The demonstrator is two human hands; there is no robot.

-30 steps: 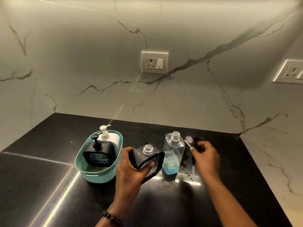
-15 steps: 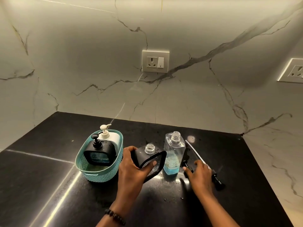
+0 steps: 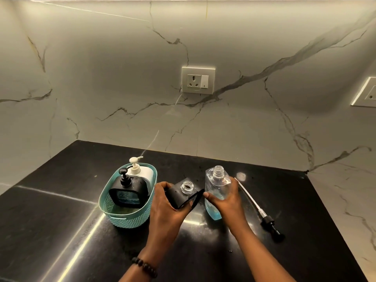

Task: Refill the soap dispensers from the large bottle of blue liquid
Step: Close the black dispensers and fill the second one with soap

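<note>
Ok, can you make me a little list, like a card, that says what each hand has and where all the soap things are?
left hand: grips the black square dispenser with an open clear neck, tilted
right hand: holds the clear bottle with blue liquid at its bottom, cap off
pump: black pump head with a long clear tube lies on the black counter, right of the bottle
basket: teal woven basket holds a black pump dispenser and a white pump dispenser
wall: marble, with a socket plate
</note>
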